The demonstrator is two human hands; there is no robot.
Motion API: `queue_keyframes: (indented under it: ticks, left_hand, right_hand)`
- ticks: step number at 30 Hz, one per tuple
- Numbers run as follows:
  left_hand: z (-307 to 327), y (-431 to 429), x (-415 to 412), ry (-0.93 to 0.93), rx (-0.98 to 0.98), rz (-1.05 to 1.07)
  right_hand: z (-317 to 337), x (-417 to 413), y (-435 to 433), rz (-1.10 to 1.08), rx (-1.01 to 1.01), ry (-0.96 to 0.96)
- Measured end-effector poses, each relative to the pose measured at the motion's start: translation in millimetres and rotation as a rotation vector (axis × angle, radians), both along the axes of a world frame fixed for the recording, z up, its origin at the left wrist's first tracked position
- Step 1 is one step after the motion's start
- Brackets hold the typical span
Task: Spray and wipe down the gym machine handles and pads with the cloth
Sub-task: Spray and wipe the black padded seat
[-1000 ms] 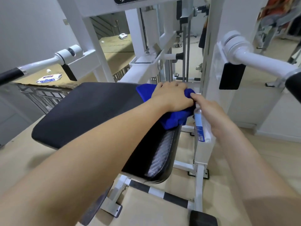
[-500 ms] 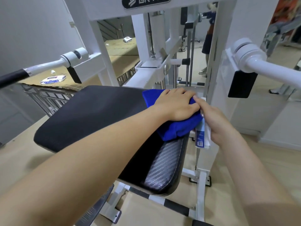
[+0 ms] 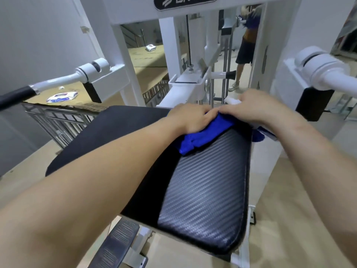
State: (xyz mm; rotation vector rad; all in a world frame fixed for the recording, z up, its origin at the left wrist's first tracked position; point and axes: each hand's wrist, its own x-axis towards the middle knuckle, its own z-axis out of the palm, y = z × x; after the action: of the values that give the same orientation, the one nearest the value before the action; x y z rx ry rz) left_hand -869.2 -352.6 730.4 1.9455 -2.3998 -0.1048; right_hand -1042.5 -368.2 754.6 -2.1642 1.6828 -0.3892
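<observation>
A blue cloth (image 3: pixel 201 135) lies bunched on the far end of the black textured pad (image 3: pixel 204 190) of a white gym machine. My left hand (image 3: pixel 190 118) presses down on the cloth. My right hand (image 3: pixel 257 108) is just beside it, fingers touching the cloth's edge while it holds a white spray bottle (image 3: pixel 233 100), mostly hidden under the palm. A black-gripped handle (image 3: pixel 13 96) sticks out at the left on a white arm. A second white arm (image 3: pixel 324 68) reaches in from the right.
The white machine frame (image 3: pixel 123 45) and weight-stack rods stand behind the pad. A footplate (image 3: pixel 116 244) sits below the pad. Wipe packets (image 3: pixel 61 96) lie on cardboard over a metal rack at left. Another person's legs (image 3: pixel 241 60) show beyond the frame.
My head has moved closer and over the pad. My right hand has come up from the pad's right side to its far edge, meeting my left hand on the cloth.
</observation>
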Motion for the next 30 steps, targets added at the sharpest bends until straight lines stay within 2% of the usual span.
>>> queue_keyframes:
  ticks: [3, 7, 12, 16, 20, 22, 26, 28, 30]
  left_hand:
    - [-3.0, -1.4, 18.1, 0.037, -0.047, -0.124]
    - [-1.5, 9.1, 71.6, 0.106, -0.118, -0.232]
    - [-2.0, 16.9, 177.9, 0.099, -0.072, -0.052]
    - [1.9, 6.5, 238.7, 0.082, -0.056, 0.010]
    - [9.6, -25.0, 267.9, 0.081, 0.173, 0.075]
    - [9.7, -44.2, 269.7, 0.215, 0.319, 0.129]
    - [8.9, -60.8, 275.8, 0.613, 0.678, 0.230]
    - [4.6, -58.5, 282.4, 0.631, 0.646, 0.224]
    - [1.5, -49.3, 288.5, 0.632, 0.497, 0.188]
  right_hand:
    - [16.7, 27.9, -2.7, 0.079, -0.061, 0.229]
    - [32.9, 74.2, 8.5, 0.142, -0.103, 0.325]
    - [35.6, 171.2, 12.5, 0.276, -0.144, 0.347]
    - [29.8, 240.0, 5.0, 0.312, -0.053, 0.320]
    - [23.7, 282.1, -15.9, 0.326, 0.120, 0.348]
    - [23.9, 288.1, -32.9, 0.304, 0.236, 0.367]
    - [27.3, 291.0, -59.5, 0.145, 0.555, 0.311]
    - [26.8, 290.0, -67.2, 0.109, 0.625, 0.314]
    - [28.5, 293.0, -69.6, 0.150, 0.616, 0.329]
